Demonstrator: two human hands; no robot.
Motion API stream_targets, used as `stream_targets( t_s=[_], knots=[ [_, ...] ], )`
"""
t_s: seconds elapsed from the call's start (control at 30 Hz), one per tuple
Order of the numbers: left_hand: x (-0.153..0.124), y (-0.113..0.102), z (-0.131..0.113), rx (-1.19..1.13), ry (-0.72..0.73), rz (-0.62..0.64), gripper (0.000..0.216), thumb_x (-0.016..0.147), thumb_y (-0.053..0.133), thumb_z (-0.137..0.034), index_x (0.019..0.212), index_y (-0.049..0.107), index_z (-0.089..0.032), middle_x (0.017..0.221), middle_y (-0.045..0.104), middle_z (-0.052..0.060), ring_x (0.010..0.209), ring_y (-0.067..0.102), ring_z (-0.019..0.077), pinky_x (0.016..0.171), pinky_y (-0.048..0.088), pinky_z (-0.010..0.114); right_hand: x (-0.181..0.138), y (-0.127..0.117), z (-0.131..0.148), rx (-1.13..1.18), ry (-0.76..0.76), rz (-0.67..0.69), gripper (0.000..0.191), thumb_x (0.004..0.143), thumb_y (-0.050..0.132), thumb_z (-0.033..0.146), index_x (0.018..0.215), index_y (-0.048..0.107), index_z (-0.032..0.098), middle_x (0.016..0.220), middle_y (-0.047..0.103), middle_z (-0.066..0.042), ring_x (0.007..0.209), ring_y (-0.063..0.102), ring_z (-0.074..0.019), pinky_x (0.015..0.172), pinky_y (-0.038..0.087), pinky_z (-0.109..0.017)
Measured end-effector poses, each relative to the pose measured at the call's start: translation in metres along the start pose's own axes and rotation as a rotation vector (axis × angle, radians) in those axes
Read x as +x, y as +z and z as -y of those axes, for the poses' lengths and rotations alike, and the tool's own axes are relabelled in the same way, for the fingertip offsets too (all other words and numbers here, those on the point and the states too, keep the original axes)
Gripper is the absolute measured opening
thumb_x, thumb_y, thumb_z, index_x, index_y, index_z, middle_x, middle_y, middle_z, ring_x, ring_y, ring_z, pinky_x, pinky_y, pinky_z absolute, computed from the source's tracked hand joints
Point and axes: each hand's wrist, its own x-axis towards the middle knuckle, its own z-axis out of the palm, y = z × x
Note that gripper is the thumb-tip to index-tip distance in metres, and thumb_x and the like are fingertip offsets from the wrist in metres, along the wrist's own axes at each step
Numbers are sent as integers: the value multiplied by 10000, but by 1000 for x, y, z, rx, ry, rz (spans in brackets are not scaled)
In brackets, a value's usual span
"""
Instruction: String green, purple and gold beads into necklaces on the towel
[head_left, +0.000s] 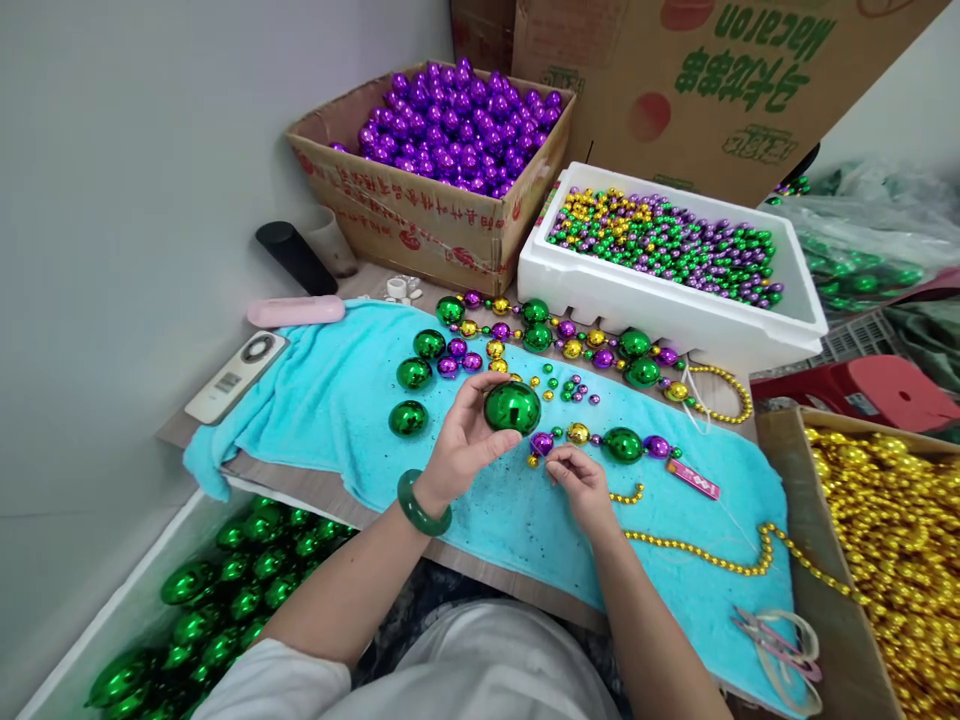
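Observation:
In my left hand (469,435) a large shiny green bead (513,408) is gripped between the thumb and fingers, above the blue towel (330,390). Just to its right, my right hand (581,485) is closed in a pinch by a purple bead (541,443); a thin pale string shows at the fingertips. From there a strand runs right with a gold bead (577,433), a green bead (623,444) and another purple bead (657,447). A pink label strip (693,479) lies at the strand's end. Loose green beads (409,418) rest left of my left hand.
Behind stand a cardboard box (420,225) of purple beads and a white foam box (660,300) of small mixed beads. Gold bead chains fill a carton (832,560) at right; green beads (247,570) lie below left. Scissors (780,645) lie front right, a finished-looking strand (570,349) behind.

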Motion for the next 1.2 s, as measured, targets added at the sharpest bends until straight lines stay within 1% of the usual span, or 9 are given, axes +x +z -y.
stream_targets(
  t_s=[0.17, 0.33, 0.47, 0.57, 0.67, 0.8, 0.9, 1.0, 1.2],
  knots=[
    [-1, 2, -2, 59, 63, 31, 528, 718, 795, -276, 1186, 551, -251, 1136, 578, 54, 1013, 594, 175, 861, 520, 284, -2, 4, -4, 58, 47, 21, 136, 783, 685, 321, 729, 666, 197, 700, 531, 5, 599, 469, -115, 588, 390, -265],
    [-2, 3, 1, 13, 23, 30, 538, 718, 793, -295, 1191, 541, -250, 1142, 578, 64, 1036, 592, 190, 873, 515, 299, -4, 6, -7, 98, 62, 41, 162, 786, 686, 345, 734, 651, 196, 691, 528, 9, 595, 476, -117, 591, 402, -269],
    [-8, 5, 5, 128, -36, 57, 546, 728, 784, -300, 1205, 522, -250, 1159, 574, 73, 1033, 590, 199, 866, 513, 321, -3, 7, -4, 109, 67, 34, 186, 777, 693, 365, 730, 636, 194, 683, 527, 6, 598, 470, -121, 580, 398, -269],
    [-9, 4, 4, 401, -80, 177, 582, 733, 782, -340, 1247, 523, -254, 1235, 556, 94, 1133, 557, 249, 922, 491, 376, -3, 8, 0, 132, 91, 0, 217, 766, 700, 389, 732, 604, 198, 650, 526, 13, 592, 472, -124, 572, 401, -266],
    [5, -11, -2, 823, -3, 280, 518, 791, 719, -407, 1258, 560, -248, 1247, 587, 104, 1184, 517, 295, 1001, 423, 466, -2, 8, 3, 158, 90, -56, 224, 760, 705, 382, 732, 578, 200, 620, 525, 24, 583, 474, -121, 568, 400, -260],
    [41, -49, -5, 1530, 22, 186, 261, 905, 535, -308, 1097, 666, -189, 1081, 654, 141, 1073, 511, 334, 930, 395, 518, -3, 6, 9, 155, 81, -107, 205, 736, 715, 352, 731, 578, 199, 595, 519, 31, 562, 459, -113, 556, 391, -255],
    [62, -71, -2, 1926, -80, 249, 220, 874, 537, -243, 1018, 679, -158, 1024, 662, 161, 1059, 485, 363, 877, 388, 504, -5, 7, 13, 129, 99, -89, 198, 728, 706, 351, 717, 579, 200, 591, 513, 28, 556, 456, -114, 547, 393, -256],
    [70, -79, 5, 2057, -111, 320, 233, 884, 477, -204, 993, 672, -136, 993, 661, 175, 1042, 493, 359, 852, 382, 482, -6, 10, 16, 124, 113, -75, 213, 715, 705, 368, 709, 571, 203, 583, 497, 29, 547, 450, -114, 532, 389, -253],
    [69, -73, 14, 2074, -135, 339, 279, 873, 441, -172, 1042, 648, -93, 1055, 640, 211, 1027, 546, 351, 832, 387, 469, -5, 12, 13, 118, 147, -68, 251, 690, 721, 406, 694, 581, 198, 586, 512, 20, 540, 442, -115, 522, 376, -254]
  ],
)
